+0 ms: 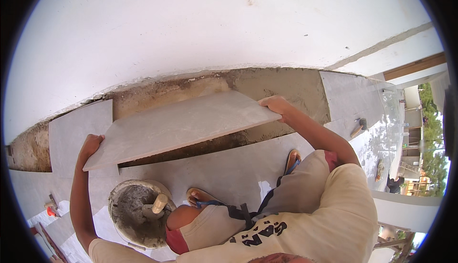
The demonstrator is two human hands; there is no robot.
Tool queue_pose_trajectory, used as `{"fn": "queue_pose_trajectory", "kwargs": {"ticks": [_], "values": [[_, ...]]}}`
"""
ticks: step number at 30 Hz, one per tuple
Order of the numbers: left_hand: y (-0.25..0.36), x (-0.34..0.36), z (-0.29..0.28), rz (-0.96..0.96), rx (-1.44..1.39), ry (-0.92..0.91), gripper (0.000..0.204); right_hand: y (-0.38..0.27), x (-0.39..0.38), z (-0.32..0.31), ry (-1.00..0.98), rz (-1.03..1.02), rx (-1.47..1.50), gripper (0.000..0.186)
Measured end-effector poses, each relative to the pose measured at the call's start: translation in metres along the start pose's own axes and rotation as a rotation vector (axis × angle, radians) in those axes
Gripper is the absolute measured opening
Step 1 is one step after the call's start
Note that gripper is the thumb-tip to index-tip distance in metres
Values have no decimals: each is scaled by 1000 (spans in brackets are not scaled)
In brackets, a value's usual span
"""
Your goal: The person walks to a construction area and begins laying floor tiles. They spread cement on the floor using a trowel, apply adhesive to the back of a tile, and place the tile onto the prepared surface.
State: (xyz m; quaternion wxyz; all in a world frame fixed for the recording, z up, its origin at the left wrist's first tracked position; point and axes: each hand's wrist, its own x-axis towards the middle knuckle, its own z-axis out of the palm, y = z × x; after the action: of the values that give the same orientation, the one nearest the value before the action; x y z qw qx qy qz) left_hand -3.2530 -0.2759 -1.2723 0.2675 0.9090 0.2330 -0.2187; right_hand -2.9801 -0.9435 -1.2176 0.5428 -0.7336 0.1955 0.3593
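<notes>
A long grey floor tile (176, 128) is held between my two hands, tilted over the unfinished strip beside the wall. My left hand (90, 146) is closed on its left end, and my right hand (276, 106) grips the right end. Beneath its right part lies spread wet mortar (286, 89); bare rough ground (162, 98) shows behind its left part. A laid tile (81, 124) borders the gap on the left. Close to my left forearm stands a bucket (116, 201) of grey mortar, with a wooden-handled trowel (155, 206) resting in it.
The white wall (214, 24) runs along the far side. A mallet (360, 126) lies on the laid tiles (353, 96) at right. At far left are a tool with a red part (51, 210) and a strip of bare ground (33, 151). My sandalled feet (198, 197) are on tiles.
</notes>
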Motion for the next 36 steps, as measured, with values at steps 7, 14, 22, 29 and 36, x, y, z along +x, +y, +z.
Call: {"fn": "queue_pose_trajectory", "kwargs": {"ticks": [7,14,22,29,36], "values": [[83,-81,-1,-179,-337,94,41,3,-47,-45,-34,-93,-80,27],[204,-97,40,-80,-322,222,34,33,-53,-155,-34,-81,27,28],[348,-65,124,40,-344,270,28,86,-38,-293,324,-235,-318,24],[467,-26,192,233,-334,372,28,136,-6,-399,500,-363,-260,24],[524,1,267,195,-374,402,25,160,46,-475,566,-430,-293,25]]}}
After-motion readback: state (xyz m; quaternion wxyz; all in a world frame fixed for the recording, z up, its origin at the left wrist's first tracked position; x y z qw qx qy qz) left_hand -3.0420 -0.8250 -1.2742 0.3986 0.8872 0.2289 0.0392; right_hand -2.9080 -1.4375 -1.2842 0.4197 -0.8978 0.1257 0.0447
